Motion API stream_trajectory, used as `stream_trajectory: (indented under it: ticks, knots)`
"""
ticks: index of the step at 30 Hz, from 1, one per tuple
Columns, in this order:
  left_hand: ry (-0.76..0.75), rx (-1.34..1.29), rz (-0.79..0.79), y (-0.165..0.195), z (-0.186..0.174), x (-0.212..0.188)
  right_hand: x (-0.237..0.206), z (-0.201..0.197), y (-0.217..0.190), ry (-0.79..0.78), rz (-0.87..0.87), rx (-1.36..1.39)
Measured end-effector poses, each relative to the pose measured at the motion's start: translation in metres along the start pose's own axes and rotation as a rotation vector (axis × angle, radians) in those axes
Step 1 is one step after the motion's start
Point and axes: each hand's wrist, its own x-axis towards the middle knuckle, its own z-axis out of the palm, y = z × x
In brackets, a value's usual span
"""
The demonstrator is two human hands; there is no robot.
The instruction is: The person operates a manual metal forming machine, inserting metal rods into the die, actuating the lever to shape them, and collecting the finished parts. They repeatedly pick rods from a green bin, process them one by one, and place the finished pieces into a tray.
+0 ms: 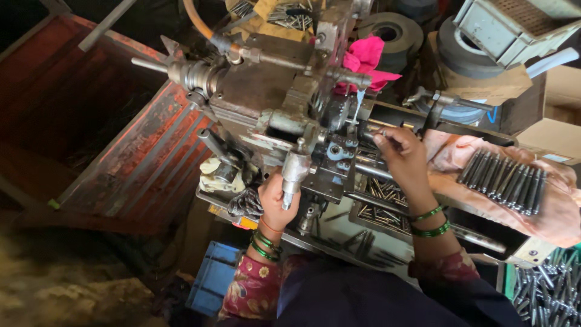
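A greasy grey metalworking machine (266, 103) fills the middle of the view. My left hand (275, 200) is wrapped around its grey lever handle (292, 178) at the front. My right hand (402, 154) reaches into the machine's right side and pinches a thin metal rod (380, 137) at the holder. A row of several dark metal rods (503, 181) lies on a pinkish cloth (544, 212) just right of my right hand. Both wrists wear green bangles.
More rods lie in a tray under the machine (381, 200) and in a bin at lower right (544, 290). A pink rag (366, 60), grinding wheels (393, 33), a cardboard box (560, 115), a rusty red chute (139, 163) and a blue crate (212, 281) surround it.
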Motion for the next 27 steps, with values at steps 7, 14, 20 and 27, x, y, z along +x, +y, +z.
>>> stream_trajectory:
  ticks: [7, 14, 20, 27]
  knots:
    - [0.017, -0.044, 0.013, -0.002, 0.002, -0.002, 0.028, 0.009, -0.015, -0.075, -0.056, -0.110]
    - [0.024, -0.041, 0.035, 0.000, 0.002, -0.001, 0.041, 0.012, -0.023, -0.160, -0.066, -0.122]
    - [0.033, -0.040, 0.015, 0.003, 0.002, 0.000, 0.047, 0.017, -0.023, -0.211, -0.061, -0.194]
    - [0.037, -0.097, 0.041, 0.004, 0.001, 0.000, 0.045, 0.020, -0.033, -0.235, -0.044, -0.234]
